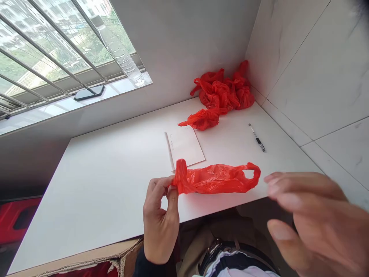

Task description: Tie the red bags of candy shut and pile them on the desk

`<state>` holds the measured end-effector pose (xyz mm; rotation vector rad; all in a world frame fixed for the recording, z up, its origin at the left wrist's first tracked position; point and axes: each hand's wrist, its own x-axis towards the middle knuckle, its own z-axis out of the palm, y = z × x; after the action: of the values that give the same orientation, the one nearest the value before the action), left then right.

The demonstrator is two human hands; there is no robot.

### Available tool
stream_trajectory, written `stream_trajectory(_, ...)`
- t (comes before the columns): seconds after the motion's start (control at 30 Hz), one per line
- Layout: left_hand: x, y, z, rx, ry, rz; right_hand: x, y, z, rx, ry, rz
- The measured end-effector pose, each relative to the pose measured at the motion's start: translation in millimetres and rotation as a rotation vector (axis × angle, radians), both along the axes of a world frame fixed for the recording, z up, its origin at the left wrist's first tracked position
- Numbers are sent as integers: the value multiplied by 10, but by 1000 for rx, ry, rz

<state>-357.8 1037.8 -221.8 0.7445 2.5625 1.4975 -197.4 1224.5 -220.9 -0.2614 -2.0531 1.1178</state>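
Note:
A red plastic bag (217,179) with loop handles stretches sideways over the table's front edge. Thumb and fingers of my left hand (161,219) pinch it at its left end. The bag's right handle loop stands free, with a hole showing through it. Just right of that loop is my right hand (319,219), its thumb and fingers apart and slightly blurred, touching nothing. Behind the bag a white sheet or booklet (186,146) lies on the white table (115,165).
Crumpled red plastic bags (221,90) are heaped in the far right corner by the tiled wall. A pen (256,137) lies nearby. A clear bottle (121,54) and a phone (89,93) are on the windowsill. A cardboard box (131,256) stands below the table's front edge.

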Motion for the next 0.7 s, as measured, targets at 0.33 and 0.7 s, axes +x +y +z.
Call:
stream_trajectory(0.33, 12, -120, 42, 132, -280, -35, -607, -132, -393, 437, -830, 403)
stream_trajectory(0.7, -4, -2, 16, 318, -734, -8, -893, -37, -326, 455, -1015, 282)
